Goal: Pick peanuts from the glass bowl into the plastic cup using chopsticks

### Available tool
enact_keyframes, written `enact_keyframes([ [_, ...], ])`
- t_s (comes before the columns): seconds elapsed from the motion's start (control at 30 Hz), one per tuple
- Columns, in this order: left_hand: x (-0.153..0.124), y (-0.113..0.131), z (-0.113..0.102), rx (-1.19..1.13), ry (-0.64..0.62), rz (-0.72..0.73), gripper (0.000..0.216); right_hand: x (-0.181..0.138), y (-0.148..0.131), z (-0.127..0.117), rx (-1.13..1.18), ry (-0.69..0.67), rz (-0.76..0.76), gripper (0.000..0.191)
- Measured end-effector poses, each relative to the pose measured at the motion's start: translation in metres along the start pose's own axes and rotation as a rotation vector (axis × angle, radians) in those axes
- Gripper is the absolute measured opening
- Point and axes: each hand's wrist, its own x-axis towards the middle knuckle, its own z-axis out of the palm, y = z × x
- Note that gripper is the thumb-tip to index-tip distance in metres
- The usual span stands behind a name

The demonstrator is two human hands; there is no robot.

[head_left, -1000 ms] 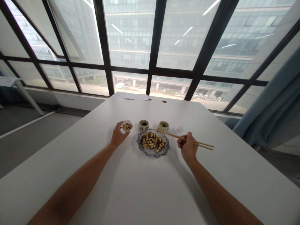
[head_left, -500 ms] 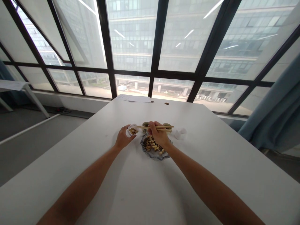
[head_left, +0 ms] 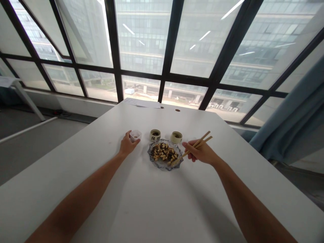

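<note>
A glass dish (head_left: 165, 165) full of mixed nuts and beans sits mid-table. My right hand (head_left: 201, 152) is closed on a pair of wooden chopsticks (head_left: 194, 147), whose tips reach down into the dish's right side. My left hand (head_left: 127, 145) is wrapped round a small white cup (head_left: 135, 135) holding a few pieces, standing upright on the table left of the dish. Two small ceramic cups (head_left: 155, 134) (head_left: 176, 136) stand just behind the dish.
The white table (head_left: 152, 202) runs to a wall of large windows. Sheets of paper (head_left: 143, 103) lie at its far edge. A blue curtain (head_left: 296, 121) hangs at the right, and another table's leg (head_left: 25, 98) shows at the far left.
My right hand has drawn the chopsticks back from the white cup to the dish's right side, tips now in the dish. The white cup is level again in my left hand.
</note>
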Motion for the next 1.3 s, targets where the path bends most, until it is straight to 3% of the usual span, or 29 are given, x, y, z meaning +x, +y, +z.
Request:
enact_keyframes([
  [0.23, 0.000, 0.001, 0.000, 0.020, 0.076, 0.047, 0.077, 0.020, 0.026, 0.024, 0.054, 0.190, -0.083, 0.049],
  [0.37, -0.005, 0.019, -0.013, 0.059, 0.171, 0.234, 0.062, 0.015, 0.026, 0.021, 0.118, 0.383, -0.133, 0.054],
  [0.43, -0.010, 0.031, -0.020, 0.044, 0.182, 0.361, 0.048, 0.009, 0.024, 0.021, 0.109, 0.400, -0.161, 0.052],
  [0.53, -0.019, 0.045, -0.023, -0.036, 0.020, 0.478, 0.025, 0.003, 0.022, 0.024, -0.031, 0.304, -0.220, 0.045],
  [0.67, -0.030, 0.052, -0.020, -0.086, -0.262, 0.502, 0.020, 0.003, 0.020, 0.029, -0.265, 0.207, -0.354, 0.042],
  [0.8, -0.031, 0.052, -0.018, -0.100, -0.368, 0.427, 0.023, 0.006, 0.020, 0.031, -0.368, 0.120, -0.420, 0.041],
  [0.93, -0.027, 0.049, -0.017, -0.128, -0.399, 0.310, 0.028, 0.006, 0.023, 0.028, -0.386, 0.098, -0.429, 0.043],
  [1.03, -0.026, 0.049, -0.016, -0.140, -0.419, 0.258, 0.031, 0.006, 0.027, 0.025, -0.268, 0.133, -0.350, 0.042],
  [1.3, -0.025, 0.043, -0.014, -0.106, -0.491, 0.235, 0.033, 0.011, 0.063, 0.024, 0.429, 0.416, -0.027, 0.051],
])
